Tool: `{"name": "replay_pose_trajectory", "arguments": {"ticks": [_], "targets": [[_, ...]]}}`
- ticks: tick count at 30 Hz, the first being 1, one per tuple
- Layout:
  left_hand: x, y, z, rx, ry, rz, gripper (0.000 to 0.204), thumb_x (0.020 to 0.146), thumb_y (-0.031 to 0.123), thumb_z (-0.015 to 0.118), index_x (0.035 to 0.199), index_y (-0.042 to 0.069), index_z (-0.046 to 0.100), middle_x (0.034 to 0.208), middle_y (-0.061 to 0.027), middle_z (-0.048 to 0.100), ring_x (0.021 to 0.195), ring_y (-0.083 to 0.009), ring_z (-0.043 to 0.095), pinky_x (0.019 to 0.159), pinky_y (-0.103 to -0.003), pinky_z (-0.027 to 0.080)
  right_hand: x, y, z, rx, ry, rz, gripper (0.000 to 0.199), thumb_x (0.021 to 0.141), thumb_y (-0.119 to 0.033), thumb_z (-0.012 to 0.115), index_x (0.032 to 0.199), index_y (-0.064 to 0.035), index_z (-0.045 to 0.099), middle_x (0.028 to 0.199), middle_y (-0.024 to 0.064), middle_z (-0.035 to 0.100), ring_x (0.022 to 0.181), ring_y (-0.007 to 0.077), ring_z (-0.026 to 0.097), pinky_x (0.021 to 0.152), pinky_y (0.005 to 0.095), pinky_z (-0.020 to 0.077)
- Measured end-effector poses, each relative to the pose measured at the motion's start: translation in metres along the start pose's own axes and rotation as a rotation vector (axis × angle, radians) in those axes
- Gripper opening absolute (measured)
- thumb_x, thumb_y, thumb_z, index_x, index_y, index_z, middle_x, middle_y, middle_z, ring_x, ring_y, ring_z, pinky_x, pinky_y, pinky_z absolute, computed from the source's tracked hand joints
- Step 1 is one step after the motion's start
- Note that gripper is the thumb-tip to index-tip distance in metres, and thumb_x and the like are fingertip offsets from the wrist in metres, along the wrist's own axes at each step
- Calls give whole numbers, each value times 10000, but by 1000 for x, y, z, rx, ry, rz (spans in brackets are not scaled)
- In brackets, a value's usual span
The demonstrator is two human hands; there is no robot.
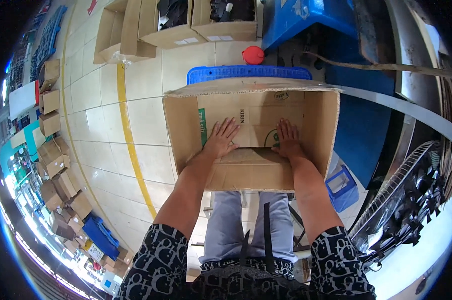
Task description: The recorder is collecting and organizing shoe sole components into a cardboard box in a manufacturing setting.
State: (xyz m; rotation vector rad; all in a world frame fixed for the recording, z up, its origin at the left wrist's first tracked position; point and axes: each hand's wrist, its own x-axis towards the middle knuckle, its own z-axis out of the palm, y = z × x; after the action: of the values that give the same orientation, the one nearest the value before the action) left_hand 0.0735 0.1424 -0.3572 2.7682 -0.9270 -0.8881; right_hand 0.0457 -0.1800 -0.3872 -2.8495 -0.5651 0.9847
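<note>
In front of me an open cardboard box (256,175) faces me, its inside showing bare brown board with some printing. Both of my arms reach into it. My left hand (222,137) lies flat on the inner panel, fingers spread, beside a green printed strip. Flat on the same panel, my right hand (288,140) rests near the box's right wall with its fingers stretched out. A dark gap runs along the panel's lower edge, just below the hands. Neither hand grips anything.
A blue plastic base (248,73) shows behind the box. Farther off stand cartons with black parts (173,37), a blue stool (311,20) and a red round object (253,55). At right are a wire rack (391,195) and a blue basket (342,187). Several cartons (56,155) line the left.
</note>
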Motion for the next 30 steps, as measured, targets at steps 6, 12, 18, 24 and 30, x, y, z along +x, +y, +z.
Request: {"name": "replay_pose_trajectory", "arguments": {"ticks": [6, 12, 18, 24, 30], "targets": [[9, 9, -11, 86, -130, -47, 756, 969, 604, 309, 1561, 186, 95, 1630, -84, -35, 1498, -286, -25, 1176, -541, -6, 6, 3, -15, 15, -82, 29, 1138, 758, -676, 622, 1544, -58, 80, 1618, 156, -12, 1490, 337, -40, 1171, 572, 18], [18, 34, -72, 111, -435, -240, 667, 986, 455, 371, 1549, 151, 180, 1628, -108, 16, 1497, -281, 21, 1181, -527, 31, 3, 12, -71, 118, -209, 82, 898, 852, -578, 584, 1482, -21, 269, 1583, 191, 144, 1430, 372, 221, 1135, 519, 242], [-91, 52, -155, -1341, -155, -344, 566, 961, 496, 428, 1246, 18, 530, 1130, -149, 664, 1071, -279, 621, 917, -391, 482, -76, -32, -193, 707, -133, 206, 554, 961, -384, 518, 1314, 43, 493, 1358, 253, 504, 1233, 437, 493, 1030, 463, 404], [-176, 123, -259, -2378, 147, -502, 685, 973, 611, 318, 1287, 36, 520, 1154, -126, 653, 1044, -211, 605, 894, -360, 462, -224, -171, -360, 734, 805, -157, 459, 951, -250, 536, 1307, 39, 509, 1401, 251, 460, 1344, 381, 404, 1117, 456, 317], [-252, 233, -458, -2221, 156, 662, 753, 976, 592, 301, 1517, 70, 270, 1605, -96, 186, 1484, -287, 133, 1197, -473, 75, -201, -125, -355, 1056, 1172, 54, 434, 1026, -300, 418, 1341, -17, 514, 1409, 194, 488, 1329, 326, 442, 1111, 436, 322]]}}
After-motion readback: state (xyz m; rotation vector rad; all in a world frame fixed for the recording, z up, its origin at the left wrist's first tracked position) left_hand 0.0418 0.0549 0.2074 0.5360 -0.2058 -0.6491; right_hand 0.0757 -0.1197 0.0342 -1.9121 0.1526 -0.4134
